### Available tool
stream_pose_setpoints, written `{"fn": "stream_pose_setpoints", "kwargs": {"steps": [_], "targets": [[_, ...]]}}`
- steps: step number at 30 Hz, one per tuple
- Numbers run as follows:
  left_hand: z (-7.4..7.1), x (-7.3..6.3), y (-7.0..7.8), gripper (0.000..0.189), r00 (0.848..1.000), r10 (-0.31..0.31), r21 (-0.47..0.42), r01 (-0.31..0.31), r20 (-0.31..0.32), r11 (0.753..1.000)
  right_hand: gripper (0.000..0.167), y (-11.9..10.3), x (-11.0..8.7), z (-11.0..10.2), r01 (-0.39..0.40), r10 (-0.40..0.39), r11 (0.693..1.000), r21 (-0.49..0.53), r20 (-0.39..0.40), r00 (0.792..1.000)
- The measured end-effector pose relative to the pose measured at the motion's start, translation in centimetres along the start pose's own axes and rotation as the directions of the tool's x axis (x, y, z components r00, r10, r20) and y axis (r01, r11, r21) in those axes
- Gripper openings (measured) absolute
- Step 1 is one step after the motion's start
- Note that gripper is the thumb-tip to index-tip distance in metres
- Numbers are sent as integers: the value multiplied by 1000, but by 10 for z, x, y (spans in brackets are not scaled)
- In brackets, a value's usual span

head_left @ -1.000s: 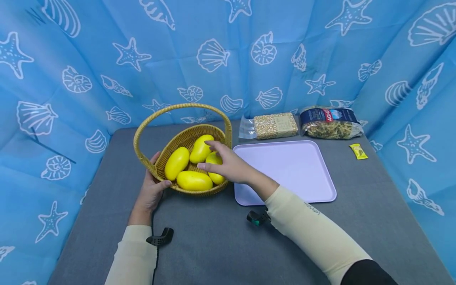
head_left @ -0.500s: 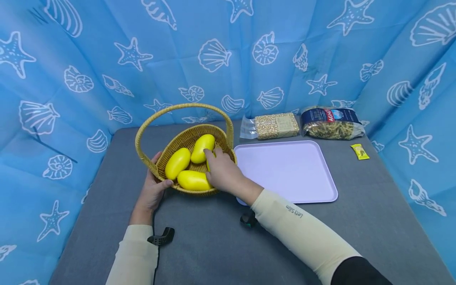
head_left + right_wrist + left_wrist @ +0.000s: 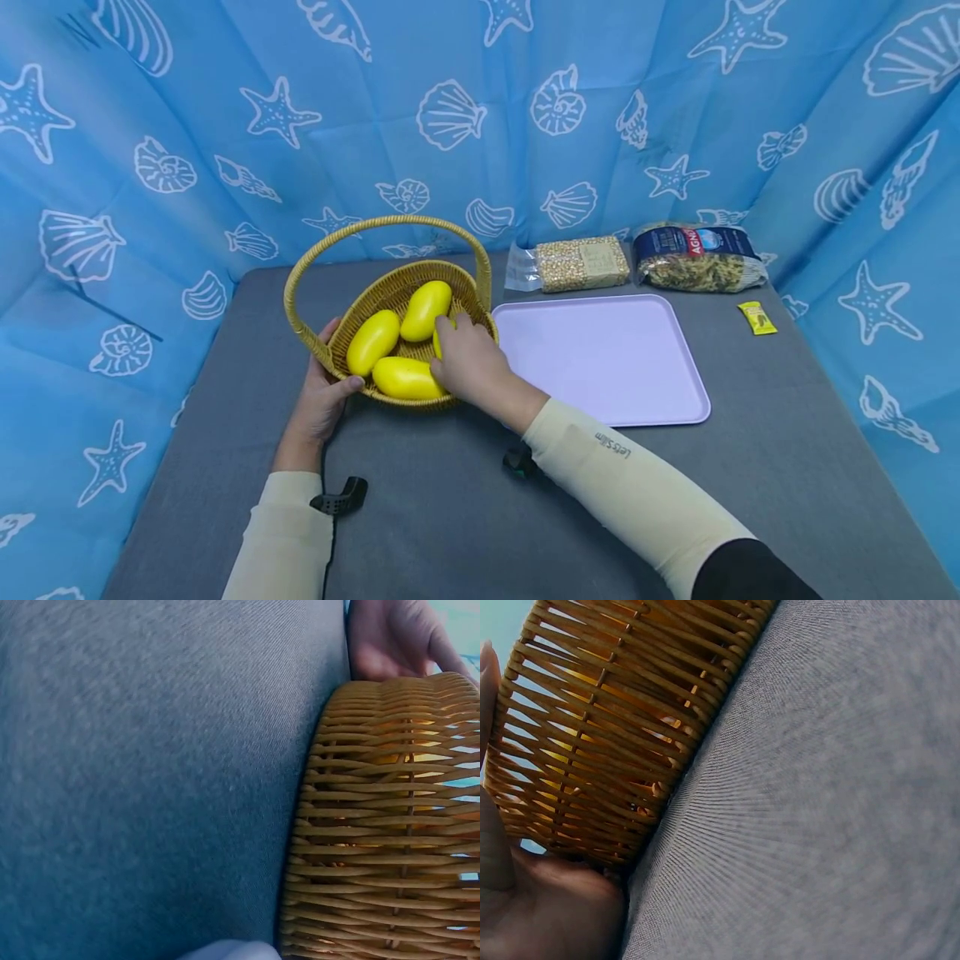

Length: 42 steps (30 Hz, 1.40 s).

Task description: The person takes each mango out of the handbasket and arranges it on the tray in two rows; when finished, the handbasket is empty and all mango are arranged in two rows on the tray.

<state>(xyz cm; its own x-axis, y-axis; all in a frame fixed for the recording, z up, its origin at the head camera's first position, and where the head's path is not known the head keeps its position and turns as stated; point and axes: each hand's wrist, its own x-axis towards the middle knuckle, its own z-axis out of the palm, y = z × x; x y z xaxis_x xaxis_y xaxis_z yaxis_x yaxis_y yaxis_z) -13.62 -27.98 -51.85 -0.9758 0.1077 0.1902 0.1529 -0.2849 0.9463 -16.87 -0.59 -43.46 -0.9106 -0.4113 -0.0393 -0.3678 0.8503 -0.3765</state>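
The fruit (image 3: 438,343) in the right side of the basket (image 3: 387,292) probably handles as light, firm and a bit slippery, best taken round its middle. It looks smooth and bright yellow, mostly hidden under the right hand (image 3: 474,362), whose fingers and thumb curl round it; how tightly, I cannot tell. The left hand (image 3: 318,408) grips the basket's left side
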Motion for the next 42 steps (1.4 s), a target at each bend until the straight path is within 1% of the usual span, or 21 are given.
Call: {"fn": "stream_pose_setpoints", "kwargs": {"steps": [4, 6, 8, 10, 12, 13, 15, 16, 17, 19, 21, 23, 24, 25, 26, 27, 28, 29, 32, 36, 42], "targets": [[0, 0, 0, 96, 1000, 2, 2, -2, 3, 1000, 62, 1, 0, 0, 28, -28, 999, -20, -1, 1000], [0, 1, 0, 96, 1000, 3, 1, -3, 5, 1000, 63, 2, -1, -1, 48, -48, 999, -11, -1, 999], [0, 1, 0, 95, 1000, 1, 2, -1, 5, 1000, 64, 4, -2, -3, 66, -66, 997, 30, -1, 998], [0, 0, 1, 95, 1000, -1, 4, 1, 4, 1000, 62, 6, -4, -8, 78, -78, 991, 105, -5, 997], [0, 0, 1, 95, 1000, 0, 4, 0, 4, 1000, 58, 11, -7, -14, 94, -92, 973, 210, -18, 996], [1, 0, 1, 95, 1000, 0, 5, 0, 4, 1000, 56, 13, -8, -18, 104, -99, 956, 275, -32, 995], [1, 0, 2, 95, 1000, 2, 4, -2, 6, 1000, 50, 20, -9, -25, 139, -119, 902, 410, -73, 990], [1, 0, 2, 95, 1000, 3, 5, -3, 7, 1000, 48, 24, -9, -28, 156, -126, 865, 477, -94, 988], [2, 0, 2, 95, 1000, 4, 5, -4, 8, 1000, 47, 27, -10, -31, 173, -133, 818, 549, -112, 985], [2, 1, 2, 95, 1000, 4, 6, -4, 8, 1000, 45, 35, -10, -36, 188, -134, 703, 686, -132, 982], [2, 1, 2, 95, 1000, 6, 6, -6, 9, 1000, 44, 41, -12, -40, 158, -110, 567, 808, -115, 987], [2, 1, 2, 96, 1000, 8, 4, -8, 11, 1000, 44, 46, -15, -43, 93, -75, 404, 910, -68, 995], [2, 0, 2, 96, 1000, 9, 3, -9, 11, 1000, 44, 49, -16, -44, 63, -61, 333, 941, -45, 997], [2, 0, 1, 96, 1000, 9, 1, -9, 11, 1000, 44, 51, -18, -45, 36, -47, 270, 962, -24, 999], [2, 0, 1, 96, 1000, 9, -1, -9, 12, 1000, 45, 53, -19, -45, 10, -35, 215, 977, -2, 999], [2, 0, 1, 96, 1000, 8, -2, -8, 11, 1000, 47, 54, -21, -45, -11, -26, 176, 984, 16, 1000], [2, 0, 1, 96, 1000, 6, -3, -6, 10, 1000, 50, 56, -23, -45, -22, -27, 151, 988, 26, 999], [2, -1, 1, 96, 1000, 6, -6, -6, 7, 1000, 54, 58, -25, -44, -25, -30, 139, 990, 30, 999], [2, -1, 1, 96, 1000, 3, -11, -3, -3, 1000, 64, 62, -32, -42, -35, -29, 141, 989, 39, 999], [2, -2, 0, 97, 1000, 0, -18, 0, -6, 1000, 67, 68, -41, -39, -38, -19, 131, 991, 41, 999], [2, 0, -1, 97, 1000, -5, -22, 5, 1, 1000, 64, 84, -55, -40, 7, -37, 157, 988, -1, 999]]}}
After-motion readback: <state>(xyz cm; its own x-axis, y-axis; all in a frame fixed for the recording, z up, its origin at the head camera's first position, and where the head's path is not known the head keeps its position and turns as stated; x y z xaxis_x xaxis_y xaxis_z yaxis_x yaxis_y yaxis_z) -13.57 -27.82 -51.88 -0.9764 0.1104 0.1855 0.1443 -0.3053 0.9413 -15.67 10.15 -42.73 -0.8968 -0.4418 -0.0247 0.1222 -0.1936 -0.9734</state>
